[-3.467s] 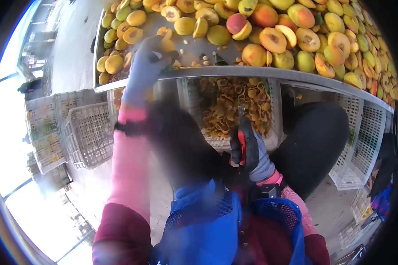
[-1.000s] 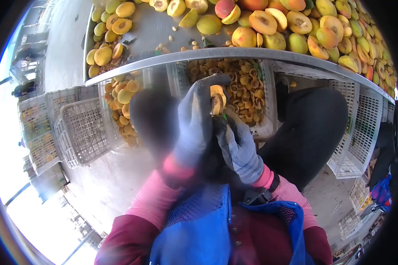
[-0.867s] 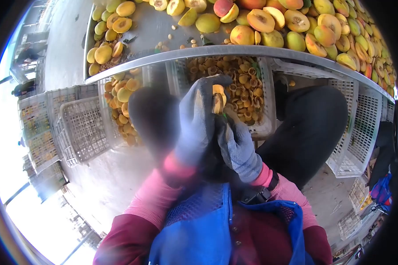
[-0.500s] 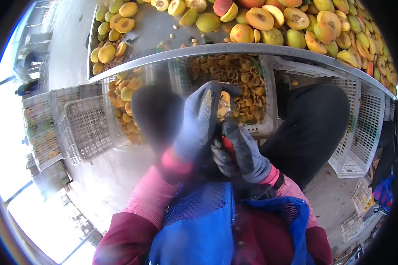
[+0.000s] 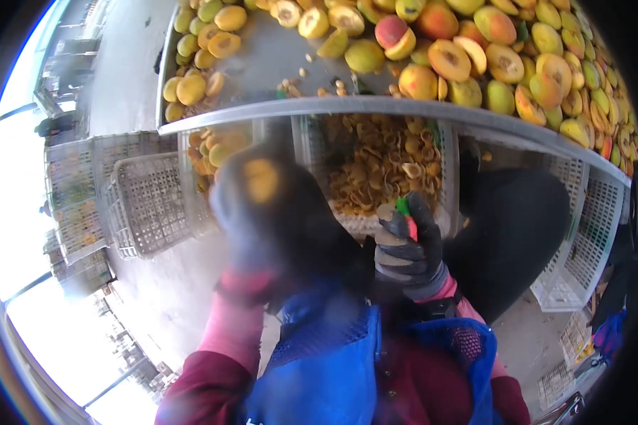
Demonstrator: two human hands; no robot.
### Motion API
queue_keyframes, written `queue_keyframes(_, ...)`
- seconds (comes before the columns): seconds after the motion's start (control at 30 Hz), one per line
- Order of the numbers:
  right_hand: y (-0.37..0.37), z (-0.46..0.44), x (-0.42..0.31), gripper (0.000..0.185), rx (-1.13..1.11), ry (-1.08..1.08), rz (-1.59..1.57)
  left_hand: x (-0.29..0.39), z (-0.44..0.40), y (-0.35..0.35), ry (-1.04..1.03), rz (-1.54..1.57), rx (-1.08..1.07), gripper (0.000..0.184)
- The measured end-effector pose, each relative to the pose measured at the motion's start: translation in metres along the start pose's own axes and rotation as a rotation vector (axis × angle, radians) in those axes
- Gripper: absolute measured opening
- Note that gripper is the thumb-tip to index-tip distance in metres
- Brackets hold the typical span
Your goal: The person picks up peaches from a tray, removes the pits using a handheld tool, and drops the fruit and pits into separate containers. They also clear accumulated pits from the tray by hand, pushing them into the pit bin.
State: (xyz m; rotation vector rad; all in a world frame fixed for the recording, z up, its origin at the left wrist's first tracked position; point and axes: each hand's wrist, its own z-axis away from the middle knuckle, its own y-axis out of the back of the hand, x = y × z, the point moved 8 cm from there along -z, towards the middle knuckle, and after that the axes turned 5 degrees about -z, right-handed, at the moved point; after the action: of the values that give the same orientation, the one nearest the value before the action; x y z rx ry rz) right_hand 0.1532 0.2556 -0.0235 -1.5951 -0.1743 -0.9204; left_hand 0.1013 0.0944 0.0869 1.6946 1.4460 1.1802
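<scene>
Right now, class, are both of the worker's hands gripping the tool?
No, only the right hand grips the red-and-green tool, while the blurred left hand is apart from it, with a fruit piece.

The table [image 5: 276,60] is plain silver-grey. The fruit [image 5: 494,25] on it is yellow and green with orange and red blushes; under it, the scraps [image 5: 372,166] are orange-brown. On the table's near side, the left hand [image 5: 242,212] is a blur of blue-grey and black around an orange fruit piece [image 5: 261,180]; the right hand [image 5: 412,251] is black with greyish-tan patches, its tool [image 5: 408,216] green and red. Farther from the table, the pink sleeve [image 5: 230,329] meets maroon cloth [image 5: 209,382], and the apron [image 5: 315,386] is blue, partly mesh-patterned.
</scene>
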Motion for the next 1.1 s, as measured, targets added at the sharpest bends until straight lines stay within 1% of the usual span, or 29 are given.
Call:
queue_keyframes(0.03,0.017,-0.002,-0.009,0.052,0.073,0.016,0.038,-0.025,-0.001,0.014,0.081,-0.040,0.078,0.021)
queue_keyframes(0.07,0.035,-0.004,-0.015,0.052,0.148,0.034,0.073,-0.095,0.013,0.014,0.309,0.347,0.135,0.020)
queue_keyframes(0.1,0.059,-0.001,-0.028,0.052,0.348,0.128,0.501,-0.131,0.017,0.015,0.447,0.371,0.110,0.024)
queue_keyframes(0.13,0.077,0.006,-0.043,0.052,0.539,0.232,0.931,-0.163,0.020,0.009,0.442,0.065,-0.066,0.026)
queue_keyframes(0.2,0.070,0.010,-0.056,0.052,0.761,0.314,1.294,-0.193,0.030,-0.007,0.249,-0.520,-0.420,0.031)
queue_keyframes(0.27,0.050,0.004,-0.050,0.050,0.834,0.259,1.160,-0.190,-0.001,-0.007,0.334,-0.326,-0.352,0.032)
queue_keyframes(0.3,0.052,0.002,-0.053,0.050,0.791,0.303,1.098,-0.184,-0.021,-0.010,0.375,-0.225,-0.320,0.033)
queue_keyframes(0.33,0.050,0.000,-0.056,0.050,0.814,0.328,1.068,-0.172,-0.047,-0.012,0.365,-0.215,-0.270,0.033)
queue_keyframes(0.37,0.047,-0.002,-0.061,0.049,0.837,0.353,1.042,-0.167,-0.072,-0.019,0.381,-0.117,-0.244,0.032)
queue_keyframes(0.4,0.044,-0.003,-0.065,0.048,0.858,0.382,1.017,-0.166,-0.102,-0.027,0.260,-0.165,-0.175,0.028)
queue_keyframes(0.43,0.046,-0.001,-0.068,0.046,0.860,0.460,1.018,-0.173,-0.133,-0.040,0.122,-0.127,-0.139,0.029)
queue_keyframes(0.47,0.051,0.001,-0.071,0.045,0.855,0.477,1.030,-0.218,-0.161,-0.066,0.207,-0.042,-0.104,0.035)
queue_keyframes(0.5,0.056,0.003,-0.074,0.044,0.851,0.496,1.040,-0.213,-0.192,-0.067,0.284,-0.152,-0.101,0.039)
queue_keyframes(0.57,0.044,0.000,-0.073,0.045,0.864,0.503,1.043,-0.262,-0.231,-0.109,0.475,-0.283,-0.137,0.046)
queue_keyframes(0.6,0.038,-0.003,-0.072,0.045,0.849,0.494,1.047,-0.284,-0.245,-0.140,0.395,-0.407,-0.215,0.047)
queue_keyframes(0.63,0.035,-0.006,-0.072,0.046,0.836,0.481,1.048,-0.268,-0.259,-0.149,0.306,-0.530,-0.282,0.047)
queue_keyframes(0.67,0.034,-0.007,-0.071,0.046,0.825,0.463,1.050,-0.260,-0.258,-0.154,0.414,-0.521,-0.236,0.045)
queue_keyframes(0.77,0.040,-0.008,-0.074,0.048,0.801,0.472,0.988,-0.255,-0.244,-0.191,0.241,-0.129,-0.308,0.045)
queue_keyframes(0.8,0.040,-0.010,-0.074,0.048,0.798,0.480,0.991,-0.241,-0.231,-0.188,0.277,-0.019,-0.335,0.056)
queue_keyframes(0.87,0.039,-0.009,-0.074,0.048,0.807,0.495,1.004,-0.202,-0.204,-0.177,0.266,0.055,-0.400,0.052)
queue_keyframes(0.9,0.043,-0.007,-0.074,0.048,0.825,0.493,0.973,-0.203,-0.190,-0.189,0.276,0.085,-0.456,0.051)
queue_keyframes(0.93,0.048,-0.006,-0.074,0.047,0.840,0.489,0.940,-0.178,-0.176,-0.179,0.157,0.068,-0.404,0.055)
queue_keyframes(1.0,0.055,-0.003,-0.071,0.046,0.841,0.474,0.925,-0.115,-0.152,-0.154,0.100,-0.029,-0.560,0.059)
queue_keyframes(1.07,0.060,0.000,-0.070,0.045,0.813,0.460,0.961,-0.082,-0.157,-0.127,-0.093,-0.140,-0.313,0.059)
queue_keyframes(1.1,0.060,0.001,-0.076,0.043,0.782,0.499,1.093,-0.061,-0.158,-0.113,-0.194,-0.188,-0.188,0.059)
